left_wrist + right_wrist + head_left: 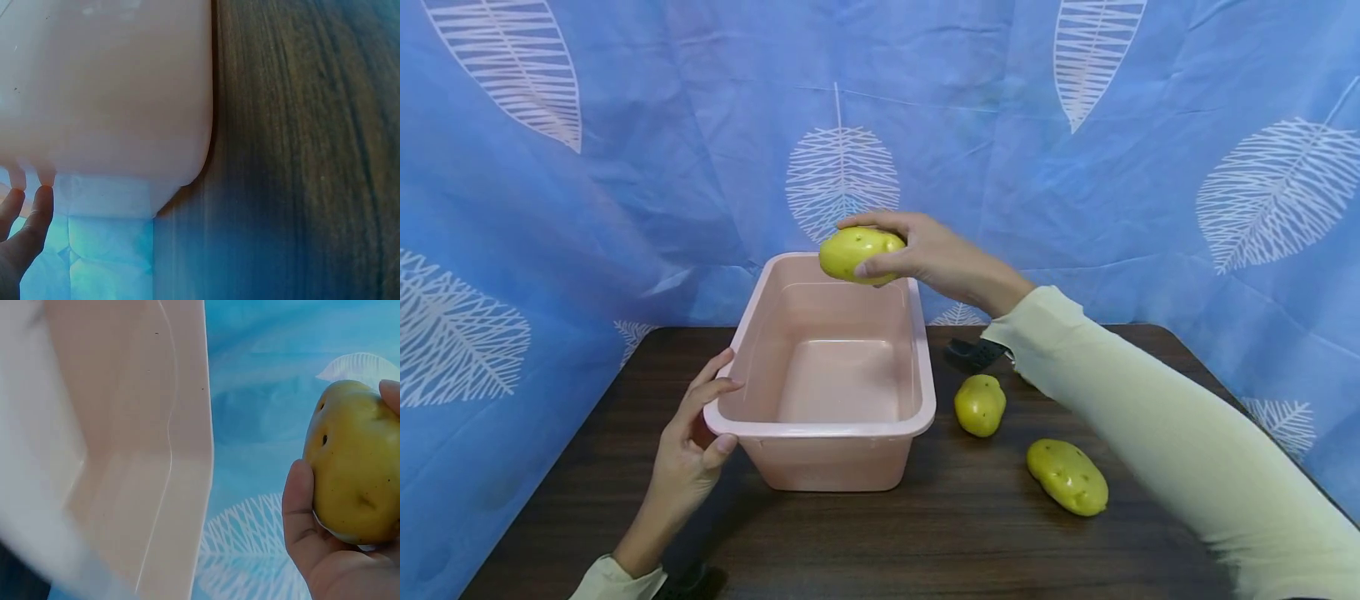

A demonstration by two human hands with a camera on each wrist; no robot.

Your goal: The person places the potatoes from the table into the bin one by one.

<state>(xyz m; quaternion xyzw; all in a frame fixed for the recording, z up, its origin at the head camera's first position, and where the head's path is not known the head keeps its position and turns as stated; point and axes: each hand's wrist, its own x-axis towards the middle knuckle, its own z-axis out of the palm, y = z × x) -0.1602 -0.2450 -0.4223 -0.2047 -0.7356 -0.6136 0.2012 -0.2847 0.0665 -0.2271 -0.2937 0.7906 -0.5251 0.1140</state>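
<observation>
A pink plastic basin [831,458] stands on the table. My left hand [688,442] holds its near left corner, with the thumb against the front and fingers over the rim. In the left wrist view, two fingers [37,215] touch the basin wall [112,100]. My right hand [917,250] grips a yellow potato [853,254] above the basin's far end. The right wrist view has this potato [356,462] between thumb and fingers, apart from the basin wall [187,425]. Two more potatoes lie right of the basin, a smaller one [980,406] and a longer one [1067,477].
The dark wooden table [850,542] reaches back to a blue cloth [700,167] with white leaf prints. A black strap-like object [973,354] shows below my right wrist, partly hidden by the sleeve. Only the basin's bare pink floor [842,379] shows inside it.
</observation>
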